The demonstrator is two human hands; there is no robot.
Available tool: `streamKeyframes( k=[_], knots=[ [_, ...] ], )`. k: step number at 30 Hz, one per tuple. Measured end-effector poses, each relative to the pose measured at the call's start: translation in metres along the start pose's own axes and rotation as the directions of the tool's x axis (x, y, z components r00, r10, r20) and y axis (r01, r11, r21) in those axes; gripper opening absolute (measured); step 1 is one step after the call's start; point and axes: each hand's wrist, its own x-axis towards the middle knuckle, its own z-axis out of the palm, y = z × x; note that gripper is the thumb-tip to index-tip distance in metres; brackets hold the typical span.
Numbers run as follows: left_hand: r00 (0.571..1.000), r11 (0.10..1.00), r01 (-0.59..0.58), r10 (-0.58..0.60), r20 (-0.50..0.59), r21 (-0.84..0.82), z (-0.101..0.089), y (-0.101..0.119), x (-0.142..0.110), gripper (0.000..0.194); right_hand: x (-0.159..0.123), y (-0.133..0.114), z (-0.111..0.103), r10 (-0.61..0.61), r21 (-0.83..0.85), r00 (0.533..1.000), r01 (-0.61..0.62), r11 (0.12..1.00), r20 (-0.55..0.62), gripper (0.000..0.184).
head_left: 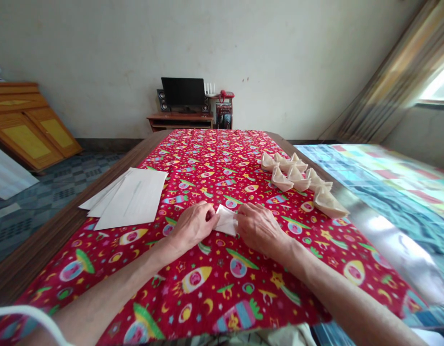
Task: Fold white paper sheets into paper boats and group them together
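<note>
A small piece of folded white paper lies low over the red patterned cloth between my hands. My left hand pinches its left corner between thumb and fingers. On the other side my right hand is closed on the right edge, its fingers curled and partly hiding the paper. To the right stand several folded paper boats, grouped in rows, with one larger-looking boat nearest me. Flat paper sheets are fanned out in a loose stack to the left of my hands.
The red cloth covers most of a brown wooden table. Beyond its far end are a desk with a monitor and a red telephone. A bed adjoins on the right; a wooden cabinet stands at left.
</note>
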Motion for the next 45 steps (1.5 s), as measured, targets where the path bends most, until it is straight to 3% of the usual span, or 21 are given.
streamKeyframes(
  k=[4, 7, 11, 14, 16, 18, 21, 23, 24, 25, 27, 31, 34, 36, 39, 42, 45],
  knots=[
    [0.995, 0.981, 0.101, -0.096, 0.036, -0.164, -0.008, 0.007, 0.003, 0.019, 0.001, -0.012, -0.007, 0.012, 0.001, 0.999, -0.012, 1.000, -0.041, 0.033],
    [0.988, 0.946, 0.151, -0.136, 0.073, -0.287, -0.012, 0.012, 0.004, 0.024, 0.003, -0.024, -0.006, -0.024, -0.002, 0.992, 0.024, 1.000, -0.121, 0.033],
    [0.994, 0.893, 0.105, -0.085, 0.065, -0.437, -0.013, 0.013, 0.003, 0.030, 0.005, -0.029, 0.001, -0.059, 0.040, 0.968, 0.071, 0.997, -0.244, 0.018],
    [0.997, 0.885, 0.030, -0.062, -0.054, -0.464, -0.013, 0.012, 0.001, 0.030, 0.007, -0.021, 0.003, 0.081, 0.273, 0.937, 0.016, 0.962, -0.339, 0.021],
    [0.983, 0.888, -0.032, -0.056, -0.176, -0.459, -0.011, 0.012, 0.000, 0.022, 0.010, -0.013, 0.002, 0.297, 0.533, 0.892, -0.077, 0.842, -0.340, 0.017],
    [0.971, 0.869, -0.065, -0.059, -0.233, -0.490, -0.009, 0.011, -0.002, 0.026, 0.014, -0.006, 0.003, 0.473, 0.780, 0.849, -0.126, 0.613, -0.234, 0.012],
    [0.990, 0.789, -0.049, -0.044, -0.135, -0.613, -0.008, 0.012, -0.002, 0.040, 0.020, -0.001, 0.007, 0.501, 0.960, 0.865, -0.114, 0.256, -0.031, 0.014],
    [0.997, 0.760, -0.026, -0.026, -0.070, -0.649, -0.008, 0.012, -0.002, 0.043, 0.022, 0.000, 0.011, 0.461, 0.981, 0.885, -0.142, 0.131, 0.067, 0.017],
    [0.998, 0.762, -0.021, -0.023, -0.060, -0.647, -0.009, 0.011, -0.002, 0.044, 0.023, 0.000, 0.012, 0.445, 0.979, 0.890, -0.169, 0.115, 0.102, 0.018],
    [0.998, 0.772, -0.018, -0.028, -0.061, -0.636, -0.008, 0.009, -0.001, 0.045, 0.023, 0.000, 0.014, 0.432, 0.971, 0.893, -0.199, 0.131, 0.125, 0.020],
    [0.997, 0.808, -0.018, -0.031, -0.073, -0.588, -0.005, 0.003, 0.000, 0.046, 0.023, 0.001, 0.015, 0.406, 0.938, 0.905, -0.245, 0.247, 0.130, 0.023],
    [0.993, 0.943, -0.062, 0.027, -0.112, -0.328, 0.007, -0.012, 0.000, 0.051, 0.021, 0.005, 0.020, 0.372, 0.706, 0.928, -0.280, 0.651, 0.024, 0.027],
    [0.970, 0.971, -0.174, 0.140, -0.198, -0.164, 0.011, -0.017, -0.001, 0.049, 0.017, 0.006, 0.027, 0.340, 0.479, 0.938, -0.269, 0.836, -0.066, 0.019],
    [0.956, 0.964, -0.242, 0.218, -0.198, -0.110, 0.009, -0.015, -0.003, 0.042, 0.015, 0.006, 0.032, 0.303, 0.420, 0.947, -0.232, 0.877, -0.108, 0.012],
    [0.949, 0.948, -0.305, 0.294, -0.114, -0.095, 0.003, -0.011, -0.004, 0.027, 0.011, 0.006, 0.034, 0.240, 0.401, 0.948, -0.140, 0.905, -0.210, 0.024],
    [0.948, 0.934, -0.318, 0.316, -0.039, -0.162, 0.001, -0.008, -0.004, 0.018, 0.010, 0.005, 0.032, 0.198, 0.369, 0.931, -0.076, 0.926, -0.306, 0.018],
    [0.950, 0.920, -0.304, 0.312, -0.008, -0.248, 0.001, -0.010, -0.001, 0.012, 0.011, 0.005, 0.032, 0.088, 0.377, 0.950, 0.033, 0.925, -0.299, 0.011]
  ],
)
